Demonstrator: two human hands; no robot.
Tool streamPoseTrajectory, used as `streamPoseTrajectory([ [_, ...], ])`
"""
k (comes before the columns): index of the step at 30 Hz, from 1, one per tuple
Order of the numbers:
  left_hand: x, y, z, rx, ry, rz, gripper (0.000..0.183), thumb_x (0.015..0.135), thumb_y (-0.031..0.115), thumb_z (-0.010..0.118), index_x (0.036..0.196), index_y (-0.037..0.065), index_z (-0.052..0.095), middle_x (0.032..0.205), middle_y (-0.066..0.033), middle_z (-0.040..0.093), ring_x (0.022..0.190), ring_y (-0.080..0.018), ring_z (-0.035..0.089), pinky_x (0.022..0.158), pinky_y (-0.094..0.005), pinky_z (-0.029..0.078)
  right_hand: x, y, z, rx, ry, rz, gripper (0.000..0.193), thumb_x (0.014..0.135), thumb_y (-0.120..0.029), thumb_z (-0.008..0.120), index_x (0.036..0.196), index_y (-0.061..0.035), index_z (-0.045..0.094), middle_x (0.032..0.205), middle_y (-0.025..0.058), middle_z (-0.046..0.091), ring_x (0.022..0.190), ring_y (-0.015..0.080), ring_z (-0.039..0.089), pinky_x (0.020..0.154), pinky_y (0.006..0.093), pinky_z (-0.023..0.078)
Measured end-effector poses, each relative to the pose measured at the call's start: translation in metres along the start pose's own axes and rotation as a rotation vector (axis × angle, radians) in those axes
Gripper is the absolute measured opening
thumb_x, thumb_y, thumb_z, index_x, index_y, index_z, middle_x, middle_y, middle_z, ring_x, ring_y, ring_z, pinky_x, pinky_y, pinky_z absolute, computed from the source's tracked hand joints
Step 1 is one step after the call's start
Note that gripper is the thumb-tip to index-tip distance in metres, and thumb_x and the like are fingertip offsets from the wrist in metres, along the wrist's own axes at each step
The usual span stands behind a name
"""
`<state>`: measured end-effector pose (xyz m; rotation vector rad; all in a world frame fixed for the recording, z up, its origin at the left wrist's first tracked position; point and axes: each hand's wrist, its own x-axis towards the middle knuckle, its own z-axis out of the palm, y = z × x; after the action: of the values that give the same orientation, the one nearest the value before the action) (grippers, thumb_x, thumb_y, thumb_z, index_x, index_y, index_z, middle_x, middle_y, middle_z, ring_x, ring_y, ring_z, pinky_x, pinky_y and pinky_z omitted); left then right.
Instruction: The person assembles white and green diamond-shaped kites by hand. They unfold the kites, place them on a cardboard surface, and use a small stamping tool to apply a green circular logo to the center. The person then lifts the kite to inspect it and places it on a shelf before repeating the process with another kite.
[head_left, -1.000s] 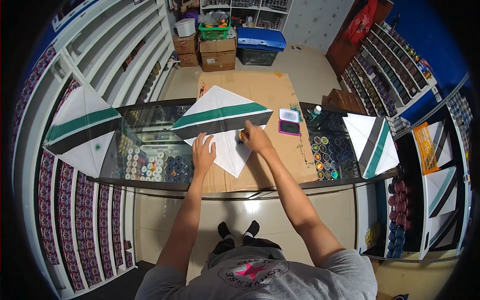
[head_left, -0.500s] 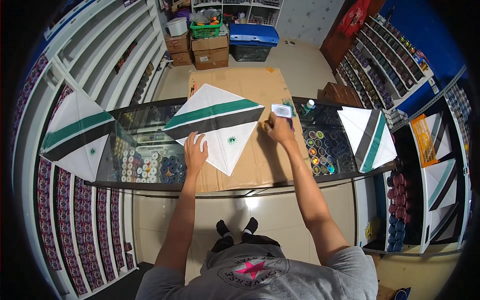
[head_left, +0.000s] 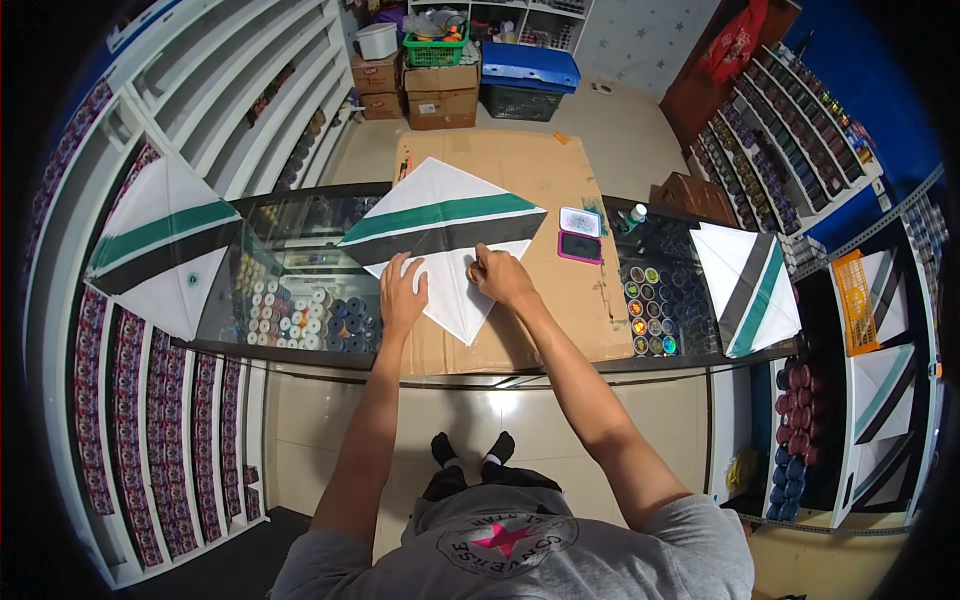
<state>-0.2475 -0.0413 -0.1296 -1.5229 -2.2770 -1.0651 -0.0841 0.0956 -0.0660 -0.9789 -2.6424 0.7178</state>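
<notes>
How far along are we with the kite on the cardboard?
Done: two matching kites lie aside, one at left, one at right. In hand: the left hand flattens the middle kite on the cardboard; the right hand presses a small object onto its lower white panel. What remains can't be judged.

White kite (head_left: 440,235), green-and-black stripes
</notes>
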Motion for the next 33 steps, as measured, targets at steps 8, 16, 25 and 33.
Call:
streamPoseTrajectory([
  [8, 0.000, 0.000, 0.000, -0.009, 0.021, 0.016, 0.028, 0.083, 0.015, 0.063, 0.111, 0.009, 0.063, 0.122, -0.0140, 0.054, 0.120, -0.0333, 0.048, 0.101, -0.0444, 0.037, 0.002, 0.000, 0.008, -0.031, -0.024, 0.006, 0.028, 0.079, -0.013, 0.061, 0.103, -0.0018, 0.055, 0.085, 0.0253, 0.065, 0.081, 0.0422, 0.064, 0.073, 0.0492, 0.052],
  [16, 0.001, 0.000, -0.001, -0.009, 0.021, 0.010, 0.028, 0.082, 0.014, 0.063, 0.110, 0.009, 0.064, 0.122, -0.0139, 0.054, 0.120, -0.0329, 0.048, 0.101, -0.0444, 0.037, 0.000, -0.007, 0.007, -0.081, -0.012, 0.015, 0.028, 0.080, -0.015, 0.058, 0.103, 0.0001, 0.057, 0.084, 0.0248, 0.065, 0.080, 0.0415, 0.064, 0.072, 0.0488, 0.051],
  [25, 0.001, 0.001, -0.001, -0.012, 0.010, 0.002, 0.030, 0.082, 0.015, 0.064, 0.110, 0.008, 0.064, 0.122, -0.0146, 0.054, 0.120, -0.0330, 0.047, 0.102, -0.0443, 0.036, -0.001, -0.009, 0.005, -0.075, 0.015, 0.008, 0.022, 0.081, -0.015, 0.057, 0.095, 0.0010, 0.054, 0.082, 0.0256, 0.064, 0.080, 0.0431, 0.063, 0.072, 0.0509, 0.050],
  [33, 0.001, -0.001, 0.000, -0.012, 0.006, 0.009, 0.030, 0.082, 0.015, 0.064, 0.111, 0.008, 0.063, 0.122, -0.0145, 0.053, 0.120, -0.0330, 0.047, 0.102, -0.0445, 0.036, -0.001, -0.003, 0.000, -0.059, 0.087, -0.011, 0.020, 0.082, -0.015, 0.057, 0.094, 0.0003, 0.053, 0.080, 0.0266, 0.064, 0.076, 0.0446, 0.063, 0.070, 0.0518, 0.049],
])
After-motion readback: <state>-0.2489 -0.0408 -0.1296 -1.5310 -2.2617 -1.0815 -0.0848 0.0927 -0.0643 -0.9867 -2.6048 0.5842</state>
